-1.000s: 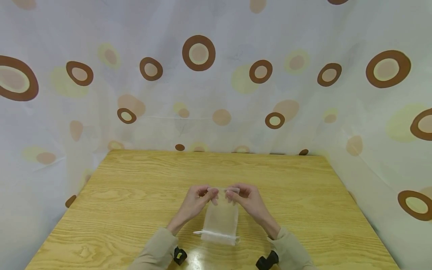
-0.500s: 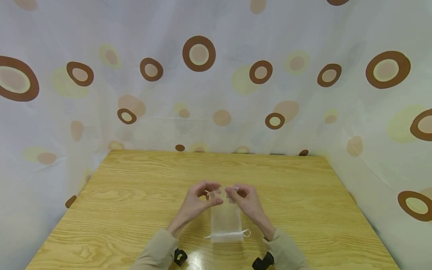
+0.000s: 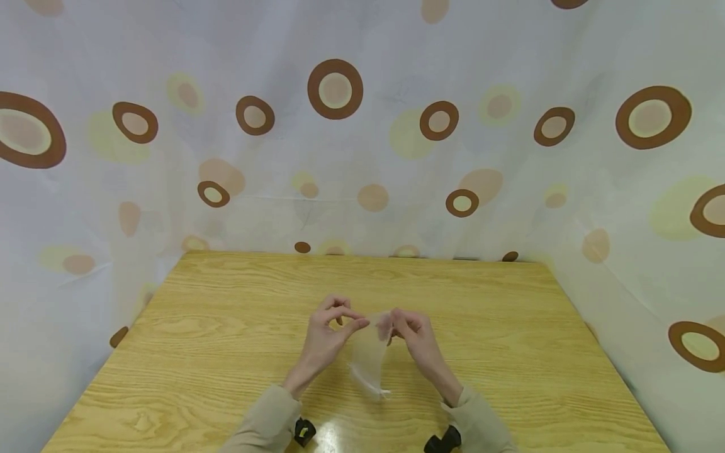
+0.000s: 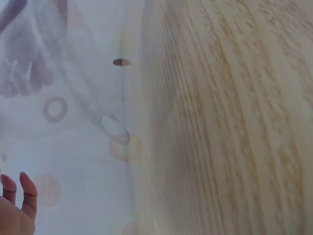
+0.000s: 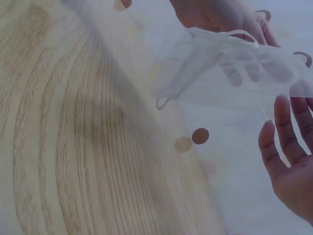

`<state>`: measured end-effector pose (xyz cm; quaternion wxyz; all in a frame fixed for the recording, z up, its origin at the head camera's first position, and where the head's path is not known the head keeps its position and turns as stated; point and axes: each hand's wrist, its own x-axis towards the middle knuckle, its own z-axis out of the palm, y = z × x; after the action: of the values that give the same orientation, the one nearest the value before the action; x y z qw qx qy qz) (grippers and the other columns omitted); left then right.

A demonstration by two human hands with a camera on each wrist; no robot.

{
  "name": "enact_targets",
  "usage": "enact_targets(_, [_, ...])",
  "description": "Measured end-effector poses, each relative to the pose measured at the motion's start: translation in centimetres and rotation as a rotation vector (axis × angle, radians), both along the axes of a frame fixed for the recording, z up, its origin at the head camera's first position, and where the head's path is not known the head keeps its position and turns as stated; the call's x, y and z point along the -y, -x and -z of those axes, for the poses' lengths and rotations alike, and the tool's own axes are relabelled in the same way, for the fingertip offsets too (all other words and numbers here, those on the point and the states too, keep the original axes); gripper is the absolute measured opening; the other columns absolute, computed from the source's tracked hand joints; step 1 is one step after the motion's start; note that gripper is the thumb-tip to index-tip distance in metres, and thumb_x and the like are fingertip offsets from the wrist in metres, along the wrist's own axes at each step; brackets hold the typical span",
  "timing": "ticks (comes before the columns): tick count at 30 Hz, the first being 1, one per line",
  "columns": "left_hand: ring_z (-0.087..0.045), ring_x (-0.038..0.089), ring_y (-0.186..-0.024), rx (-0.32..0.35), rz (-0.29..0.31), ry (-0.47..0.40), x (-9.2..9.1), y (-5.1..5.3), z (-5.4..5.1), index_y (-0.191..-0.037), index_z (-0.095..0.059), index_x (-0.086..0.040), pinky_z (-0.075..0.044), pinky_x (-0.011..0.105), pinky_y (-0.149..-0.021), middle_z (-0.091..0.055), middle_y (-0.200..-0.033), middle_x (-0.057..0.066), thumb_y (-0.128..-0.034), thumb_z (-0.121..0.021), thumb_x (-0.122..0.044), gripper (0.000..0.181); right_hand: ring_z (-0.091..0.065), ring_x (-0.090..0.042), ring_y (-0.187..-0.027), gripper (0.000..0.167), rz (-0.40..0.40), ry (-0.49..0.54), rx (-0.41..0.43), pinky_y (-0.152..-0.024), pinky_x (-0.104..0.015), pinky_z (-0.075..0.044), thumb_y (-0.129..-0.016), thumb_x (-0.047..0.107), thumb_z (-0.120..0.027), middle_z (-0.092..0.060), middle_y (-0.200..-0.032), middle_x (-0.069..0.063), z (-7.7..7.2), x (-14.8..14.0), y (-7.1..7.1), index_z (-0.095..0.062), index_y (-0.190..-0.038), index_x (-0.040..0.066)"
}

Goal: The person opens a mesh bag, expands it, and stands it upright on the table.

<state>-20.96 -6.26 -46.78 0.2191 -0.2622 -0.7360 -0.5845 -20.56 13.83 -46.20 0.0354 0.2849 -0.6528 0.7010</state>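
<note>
A sheer white drawstring pouch [image 3: 369, 362] hangs between the two hands over the table, its drawstring end lowest in the head view. The left hand [image 3: 327, 330] pinches its upper left edge between thumb and index finger. At the upper right corner, the right hand [image 3: 418, 336] pinches the fabric, with some fingers behind it. The right wrist view shows the pouch [image 5: 210, 73] stretched sideways with thin cord loops, and the right hand's [image 5: 291, 161] lower fingers bent loosely. In the left wrist view, the translucent pouch [image 4: 73, 83] partly veils the other hand.
A wood-grain table [image 3: 226, 327] lies beneath the hands. Behind and at both sides hangs a white curtain [image 3: 362, 151] with brown and beige circles. Black devices [image 3: 443, 440] sit at both wrists, beside beige sleeves [image 3: 266, 418].
The left hand let go of the pouch's top edge, opened, then pinched it again. The pouch has turned from facing flat to a narrower, slanted hang, its lower end swinging left.
</note>
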Motion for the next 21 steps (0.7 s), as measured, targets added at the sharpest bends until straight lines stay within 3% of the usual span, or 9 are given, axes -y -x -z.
enact_targets(2, [-0.052,0.019,-0.080,-0.022,-0.007,-0.026,0.0,0.1,0.1,-0.087,-0.077,-0.003,-0.046,0.028,-0.069,-0.060,-0.088,0.010,-0.0839,-0.077,-0.001,0.003,-0.065,-0.003,-0.078,0.043,-0.097,0.077,0.093,-0.066,-0.025,-0.055,-0.112,0.017,-0.033,-0.071,-0.087,0.012,0.0,-0.2,0.0,-0.070,-0.090,0.010])
enact_targets(4, [-0.053,0.018,-0.075,-0.050,-0.006,-0.045,0.0,0.2,0.1,-0.087,-0.076,-0.001,-0.047,0.026,-0.068,-0.062,-0.086,0.011,-0.0859,-0.076,-0.002,0.002,-0.067,-0.005,-0.082,0.040,-0.156,0.113,0.176,-0.069,-0.026,-0.056,-0.112,0.018,-0.034,-0.073,-0.093,0.011,0.0,-0.3,-0.1,-0.072,-0.097,0.017])
enact_targets(7, [-0.058,0.012,-0.073,-0.082,-0.011,-0.044,0.0,0.3,0.2,-0.087,-0.075,-0.001,-0.050,0.023,-0.068,-0.067,-0.085,0.010,-0.0881,-0.074,-0.005,0.004,-0.068,-0.006,-0.085,0.029,-0.161,0.072,0.201,-0.070,-0.028,-0.058,-0.108,0.013,-0.044,-0.073,-0.096,0.009,-0.1,-0.2,-0.3,-0.073,-0.109,0.009])
enact_targets(12, [-0.064,0.010,-0.077,-0.088,-0.049,-0.023,-0.2,0.1,0.1,-0.090,-0.076,-0.006,-0.052,0.023,-0.070,-0.074,-0.086,0.010,-0.0887,-0.074,-0.003,0.004,-0.067,-0.006,-0.083,0.031,-0.040,-0.045,0.149,-0.068,-0.030,-0.059,-0.103,0.008,-0.055,-0.072,-0.092,0.010,-0.2,0.2,-0.6,-0.061,-0.121,-0.017])
enact_targets(14, [-0.066,0.013,-0.076,-0.073,-0.059,-0.020,-0.3,0.1,0.1,-0.091,-0.076,-0.006,-0.053,0.023,-0.070,-0.075,-0.086,0.010,-0.0891,-0.073,-0.003,0.005,-0.067,-0.005,-0.084,0.031,0.031,-0.077,0.141,-0.068,-0.032,-0.060,-0.101,0.007,-0.059,-0.073,-0.096,0.008,-0.3,0.4,-0.6,-0.062,-0.120,-0.018])
enact_targets(19, [-0.073,0.024,-0.080,-0.013,-0.037,-0.010,-0.5,-0.2,0.2,-0.094,-0.076,-0.004,-0.058,0.026,-0.076,-0.077,-0.089,0.011,-0.0898,-0.073,-0.004,0.005,-0.069,-0.003,-0.082,0.023,0.169,-0.118,0.145,-0.072,-0.031,-0.061,-0.095,0.000,-0.065,-0.073,-0.105,-0.023,-0.5,1.2,-0.7,-0.066,-0.114,-0.015])
enact_targets(21, [-0.074,0.026,-0.084,0.015,-0.023,-0.009,-0.6,-0.3,0.2,-0.095,-0.076,-0.004,-0.059,0.027,-0.079,-0.078,-0.091,0.012,-0.0904,-0.073,-0.005,0.006,-0.069,-0.003,-0.080,0.021,0.207,-0.112,0.161,-0.073,-0.028,-0.060,-0.093,-0.002,-0.066,-0.072,-0.102,-0.029,-0.6,1.5,-0.7,-0.067,-0.111,-0.015])
